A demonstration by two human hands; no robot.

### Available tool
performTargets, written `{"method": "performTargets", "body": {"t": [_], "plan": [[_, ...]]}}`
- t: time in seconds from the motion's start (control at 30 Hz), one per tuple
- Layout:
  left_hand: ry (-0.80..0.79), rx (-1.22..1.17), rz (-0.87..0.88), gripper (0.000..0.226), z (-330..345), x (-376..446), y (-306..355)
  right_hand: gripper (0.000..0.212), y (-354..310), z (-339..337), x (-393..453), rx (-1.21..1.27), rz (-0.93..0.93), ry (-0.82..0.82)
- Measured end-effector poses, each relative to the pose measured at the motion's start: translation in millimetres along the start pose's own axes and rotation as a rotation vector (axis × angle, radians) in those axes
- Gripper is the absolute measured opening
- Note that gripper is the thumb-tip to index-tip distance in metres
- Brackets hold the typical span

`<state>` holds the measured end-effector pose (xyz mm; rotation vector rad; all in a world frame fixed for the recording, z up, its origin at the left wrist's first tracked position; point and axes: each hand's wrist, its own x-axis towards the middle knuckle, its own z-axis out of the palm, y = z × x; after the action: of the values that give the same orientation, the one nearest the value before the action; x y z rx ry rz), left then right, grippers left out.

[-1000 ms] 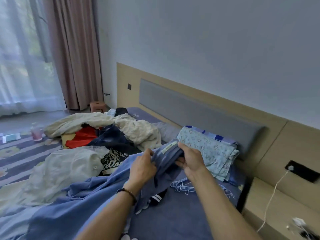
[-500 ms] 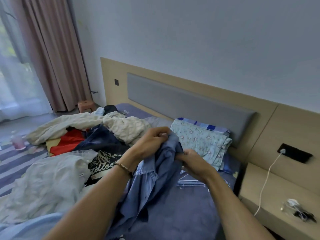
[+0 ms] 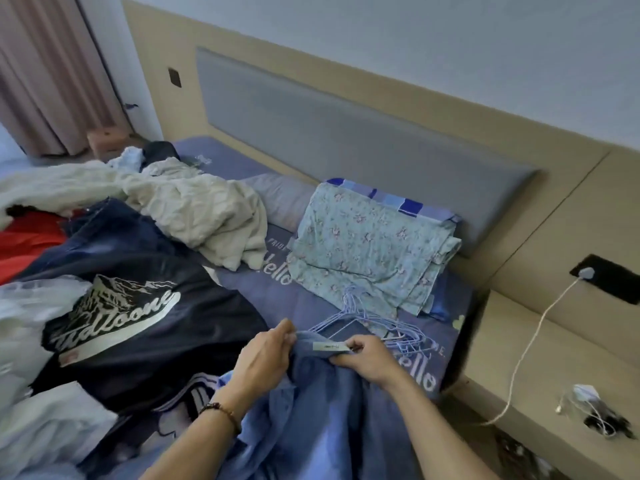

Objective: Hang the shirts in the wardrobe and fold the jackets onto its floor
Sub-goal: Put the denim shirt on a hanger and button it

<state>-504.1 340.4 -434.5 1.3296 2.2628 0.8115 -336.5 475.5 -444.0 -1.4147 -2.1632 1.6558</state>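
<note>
Both hands (image 3: 263, 358) (image 3: 367, 358) pinching blue shirt (image 3: 322, 410), label (image 3: 330, 347) unreadable

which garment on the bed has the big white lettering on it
The dark navy jacket, lying left of the left hand. The blue shirt in both hands and the cream garment are plain.

The shirt (image 3: 322, 410) was plain mid-blue with a white label (image 3: 331, 347). The jacket (image 3: 138, 327) was dark navy with white script lettering and a white mountain print. The hangers (image 3: 367, 323) were pale lilac-blue. The bedsheet (image 3: 304, 299) was slate blue with white words. A folded cloth (image 3: 367, 251) was light green with small pink flowers, over a blue-checked one (image 3: 398, 199). A crumpled garment (image 3: 207, 216) was cream; another (image 3: 31, 240) red. The headboard (image 3: 346, 140) was grey on tan, the curtain (image 3: 45, 71) dusty pink.
</note>
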Motion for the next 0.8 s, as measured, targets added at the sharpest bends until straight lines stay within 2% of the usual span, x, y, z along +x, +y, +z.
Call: {"method": "performTargets", "body": {"t": [0.1,0.2,0.27,0.37,0.57,0.63,0.7,0.8], "plan": [[-0.029,-0.058,-0.122,0.023,52.6,48.5,-31.4,0.023,38.1,3.8,68.9,0.179,0.118,-0.045],[-0.058,-0.088,-0.168,0.023,98.0,84.4,-51.5,0.017,71.7,2.2,126.3,0.252,0.216,-0.039],[-0.071,-0.101,-0.185,0.021,121.2,102.5,-60.2,0.015,98.5,-0.2,167.4,0.266,0.296,0.076],[-0.091,-0.128,-0.232,0.017,152.7,126.2,-77.5,0.040,143.7,-0.3,230.2,0.187,0.420,0.272],[-0.109,-0.210,-0.366,0.014,175.7,158.7,-95.7,0.074,164.4,9.6,287.8,0.178,0.524,0.338],[-0.147,-0.198,-0.377,0.016,175.3,162.0,-99.3,0.071,168.8,12.3,295.2,0.142,0.547,0.373],[-0.153,-0.182,-0.375,0.017,172.2,163.1,-100.5,0.058,167.4,9.4,299.7,0.128,0.570,0.455],[-0.159,-0.180,-0.350,0.016,166.8,162.9,-96.3,0.048,160.0,5.6,296.2,0.230,0.588,0.551]]}}
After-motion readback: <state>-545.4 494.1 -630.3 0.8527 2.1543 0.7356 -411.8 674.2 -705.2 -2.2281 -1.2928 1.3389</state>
